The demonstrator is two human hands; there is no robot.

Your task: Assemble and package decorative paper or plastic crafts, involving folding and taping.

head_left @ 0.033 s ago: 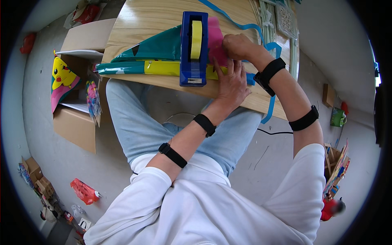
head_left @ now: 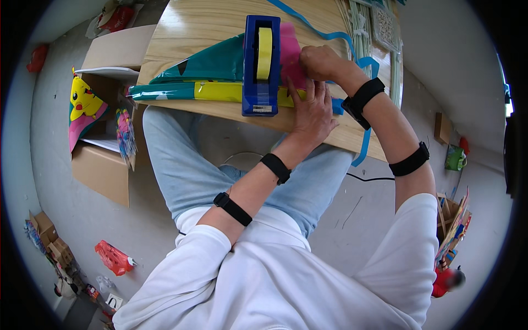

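Note:
A glossy plastic sheet [head_left: 214,60] in teal, yellow and pink lies on the wooden table [head_left: 190,22], its near edge folded into a long narrow strip [head_left: 218,91]. On top of it stands a blue tape dispenser [head_left: 251,60] with a yellow-cored roll [head_left: 264,52]. My left hand [head_left: 313,113] rests on the right end of the strip, fingers stretched and spread. Just beyond it my right hand [head_left: 323,62] is closed, knuckles up, at the pink part [head_left: 290,49]; whatever its fingers pinch is hidden. A light-blue ribbon [head_left: 330,36] runs past the right hand and hangs over the table's edge.
Bundled pale sticks [head_left: 360,33] and a clear bag of small pieces [head_left: 385,26] lie at the table's far right. An opened cardboard box [head_left: 102,162] with a yellow cartoon-figure sheet [head_left: 87,102] stands at the left. A red plastic bag [head_left: 114,257] lies on the floor.

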